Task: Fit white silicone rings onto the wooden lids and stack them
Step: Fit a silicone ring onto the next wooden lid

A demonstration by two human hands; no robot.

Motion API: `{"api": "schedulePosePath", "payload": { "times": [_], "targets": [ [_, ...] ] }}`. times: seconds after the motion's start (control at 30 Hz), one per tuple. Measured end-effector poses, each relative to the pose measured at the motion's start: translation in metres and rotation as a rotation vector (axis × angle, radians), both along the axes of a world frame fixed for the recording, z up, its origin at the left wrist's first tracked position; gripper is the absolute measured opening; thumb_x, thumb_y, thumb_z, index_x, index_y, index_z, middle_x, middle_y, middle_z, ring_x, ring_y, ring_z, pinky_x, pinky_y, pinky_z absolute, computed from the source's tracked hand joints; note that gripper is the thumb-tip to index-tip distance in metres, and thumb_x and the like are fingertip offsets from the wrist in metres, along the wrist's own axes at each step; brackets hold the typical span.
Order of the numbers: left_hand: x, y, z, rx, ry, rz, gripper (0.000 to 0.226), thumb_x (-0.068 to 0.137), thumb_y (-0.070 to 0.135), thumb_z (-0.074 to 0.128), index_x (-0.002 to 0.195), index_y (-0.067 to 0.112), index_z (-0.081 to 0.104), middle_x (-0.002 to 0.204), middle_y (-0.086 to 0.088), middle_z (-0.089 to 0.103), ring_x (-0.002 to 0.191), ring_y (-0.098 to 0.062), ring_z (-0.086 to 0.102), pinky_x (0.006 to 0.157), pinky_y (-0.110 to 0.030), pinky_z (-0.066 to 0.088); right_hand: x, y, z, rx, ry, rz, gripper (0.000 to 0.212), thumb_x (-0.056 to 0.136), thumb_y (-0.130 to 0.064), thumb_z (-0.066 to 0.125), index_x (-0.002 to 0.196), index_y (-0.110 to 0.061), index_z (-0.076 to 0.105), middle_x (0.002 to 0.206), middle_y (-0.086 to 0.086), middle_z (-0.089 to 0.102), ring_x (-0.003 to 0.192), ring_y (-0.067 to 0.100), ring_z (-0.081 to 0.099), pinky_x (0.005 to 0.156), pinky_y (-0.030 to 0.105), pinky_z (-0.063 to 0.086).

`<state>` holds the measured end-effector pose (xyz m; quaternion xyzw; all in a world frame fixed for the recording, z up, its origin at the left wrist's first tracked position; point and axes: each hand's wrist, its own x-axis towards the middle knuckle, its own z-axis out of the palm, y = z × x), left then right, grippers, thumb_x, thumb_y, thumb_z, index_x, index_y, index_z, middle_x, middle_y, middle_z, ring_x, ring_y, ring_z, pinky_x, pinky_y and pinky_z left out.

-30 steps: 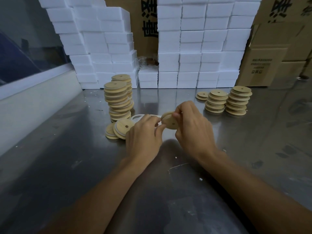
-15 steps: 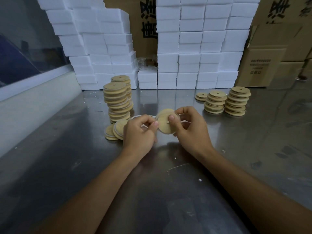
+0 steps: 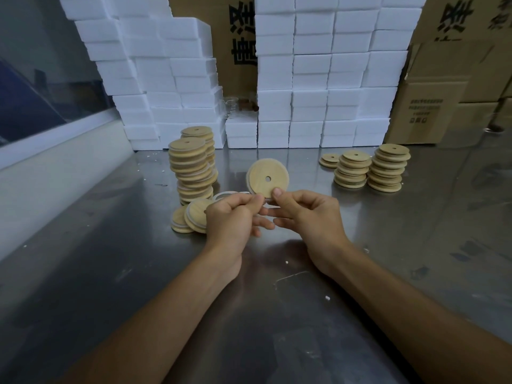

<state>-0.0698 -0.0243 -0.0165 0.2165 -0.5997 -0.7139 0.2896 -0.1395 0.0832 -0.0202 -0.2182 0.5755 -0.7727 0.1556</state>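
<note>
Together, the left hand point(image 3: 235, 217) and right hand point(image 3: 310, 214) are pinched on the lower edge of a wooden lid point(image 3: 267, 177), held upright above the steel table point(image 3: 388, 245); ringed stacks point(image 3: 191, 170) are seen left, bare stacks point(image 3: 371, 170) right

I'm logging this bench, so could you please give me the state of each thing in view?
Lid in hand: upright, pinched at its lower edge.
Left hand: pinching the lid.
Right hand: pinching the lid.
Left stacks: tall, leaning, white rings visible.
Right stacks: short, no rings visible.
Loose ring: flat on table.
</note>
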Motion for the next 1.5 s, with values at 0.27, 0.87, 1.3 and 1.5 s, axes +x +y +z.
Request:
{"api": "schedulePosePath", "payload": {
  "times": [0.27, 0.87, 1.3, 1.5],
  "targets": [
    [-0.002, 0.003, -0.001, -0.06, 0.002, -0.016, 0.017, 0.092, 0.007, 0.064, 0.077, 0.008, 0.07, 0.063, -0.002, 0.069, 0.047, -0.012, 0.061, 0.045, -0.02, 0.04, 0.0, 0.002, 0.002, 0.122, 0.0, 0.063, 0.019, 0.084, -0.03, 0.076, 0.082, -0.012, 0.077, 0.085, 0.007, 0.077, 0.082, 0.013, 0.073, 0.071, 0.026, 0.05],
    [0.002, -0.02, -0.006, -0.467, -0.101, -0.144, 0.025, 0.09, -0.001, 0.06, 0.067, 0.005, 0.056, 0.045, -0.005, 0.057, 0.052, -0.033, 0.052, 0.049, -0.029, 0.042, -0.014, 0.007, 0.002, 0.118, 0.05, -0.056, 0.02, 0.084, -0.029, 0.077, 0.079, -0.021, 0.059, 0.08, -0.005, 0.071, 0.072, 0.003, 0.063, 0.061, 0.022, 0.05],
    [0.004, -0.033, -0.008, -0.486, -0.075, -0.059, 0.033, 0.084, -0.003, 0.055, 0.055, 0.013, 0.05, 0.043, -0.001, 0.049, 0.051, -0.029, 0.051, 0.05, -0.03, 0.041, -0.012, 0.008, 0.002, 0.19, 0.222, 0.133, 0.029, 0.088, -0.018, 0.073, 0.11, -0.024, 0.055, 0.09, 0.016, 0.073, 0.07, 0.016, 0.068, 0.059, 0.025, 0.051],
    [0.005, -0.029, -0.006, -0.547, -0.059, -0.03, 0.019, 0.084, -0.002, 0.053, 0.066, -0.004, 0.05, 0.051, -0.017, 0.05, 0.05, -0.027, 0.049, 0.051, -0.031, 0.04, -0.015, 0.01, 0.004, 0.236, 0.257, 0.211, 0.035, 0.09, -0.01, 0.069, 0.116, -0.027, 0.055, 0.078, 0.006, 0.07, 0.066, 0.017, 0.064, 0.064, 0.033, 0.051]
  ]
}}
